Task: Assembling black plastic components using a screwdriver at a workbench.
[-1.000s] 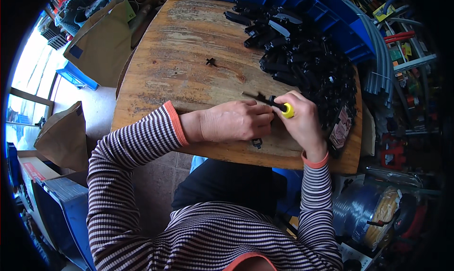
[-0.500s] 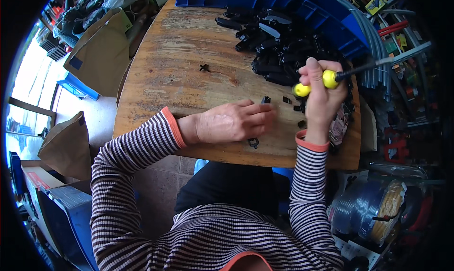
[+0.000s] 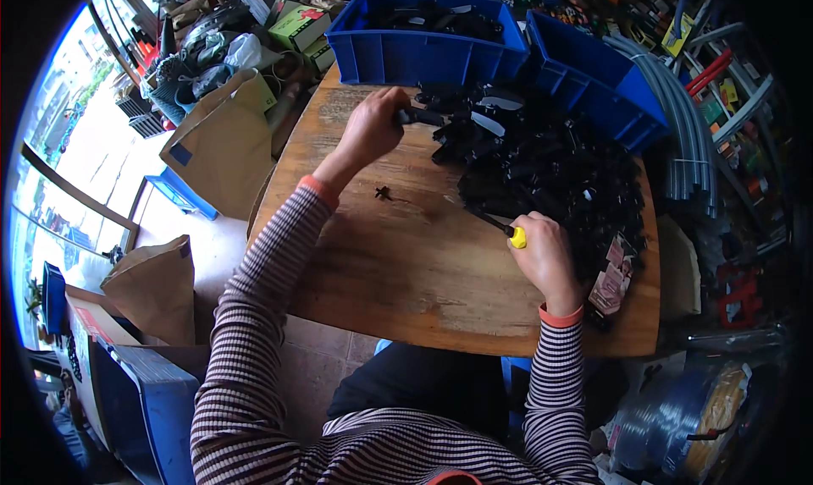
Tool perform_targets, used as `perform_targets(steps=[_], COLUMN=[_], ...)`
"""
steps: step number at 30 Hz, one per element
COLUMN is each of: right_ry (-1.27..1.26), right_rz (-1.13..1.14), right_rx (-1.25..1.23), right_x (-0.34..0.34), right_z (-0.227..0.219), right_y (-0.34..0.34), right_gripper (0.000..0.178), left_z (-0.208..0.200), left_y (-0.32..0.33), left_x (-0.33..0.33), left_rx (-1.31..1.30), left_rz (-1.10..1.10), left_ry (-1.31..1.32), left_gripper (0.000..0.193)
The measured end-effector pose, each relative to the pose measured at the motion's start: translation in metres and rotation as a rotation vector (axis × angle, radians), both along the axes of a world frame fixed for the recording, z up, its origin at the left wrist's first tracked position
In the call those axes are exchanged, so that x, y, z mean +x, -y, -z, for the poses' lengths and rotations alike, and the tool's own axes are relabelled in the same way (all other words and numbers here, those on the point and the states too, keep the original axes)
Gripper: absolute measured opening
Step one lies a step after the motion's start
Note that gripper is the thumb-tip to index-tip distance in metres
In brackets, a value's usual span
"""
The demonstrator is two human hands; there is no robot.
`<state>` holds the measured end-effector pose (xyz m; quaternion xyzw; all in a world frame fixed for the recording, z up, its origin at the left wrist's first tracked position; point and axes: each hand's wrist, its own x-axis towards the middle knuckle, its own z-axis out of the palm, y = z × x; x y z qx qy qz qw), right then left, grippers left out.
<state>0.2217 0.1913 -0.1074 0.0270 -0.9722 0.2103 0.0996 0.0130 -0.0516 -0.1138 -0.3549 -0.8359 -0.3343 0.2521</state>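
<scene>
My left hand (image 3: 373,128) is raised over the far left part of the table, its fingers closed on the end of a long black part (image 3: 423,117). That part points toward a heap of similar black parts (image 3: 542,159). Low at the heap's near edge, my right hand (image 3: 546,252) grips a screwdriver (image 3: 518,237) by its yellow handle. The dark shaft slants up and left to the heap, where its tip is hard to make out. A small black cross-shaped piece (image 3: 383,194) lies alone on the wooden table (image 3: 364,273).
Behind the heap stand a blue bin (image 3: 423,59) filled with black parts and another blue bin (image 3: 593,91). A pinkish printed packet (image 3: 611,278) lies at the table's right side. Grey tubes (image 3: 682,155) hang to the right, and cardboard (image 3: 220,151) stands left.
My left hand has gone from the table's near edge up to the far left. The right hand has lowered the screwdriver, its shaft swinging leftward. Small black pieces near the front no longer show.
</scene>
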Motion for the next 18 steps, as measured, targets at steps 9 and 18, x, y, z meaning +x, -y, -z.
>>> perform_targets(steps=[9,18], right_ry=[-0.023,-0.195], right_rz=[0.015,-0.011], right_rx=[-0.016,-0.43], right_x=[0.003,-0.003], right_z=[0.001,-0.004], right_y=[-0.005,0.0], right_gripper=[0.016,0.019], left_z=[0.01,0.0], left_y=[-0.005,-0.03], left_x=[-0.025,0.151], left_rx=[-0.432,-0.172], left_rz=[-0.081,0.274], left_ry=[-0.078,0.655], left_gripper=[0.017,0.021])
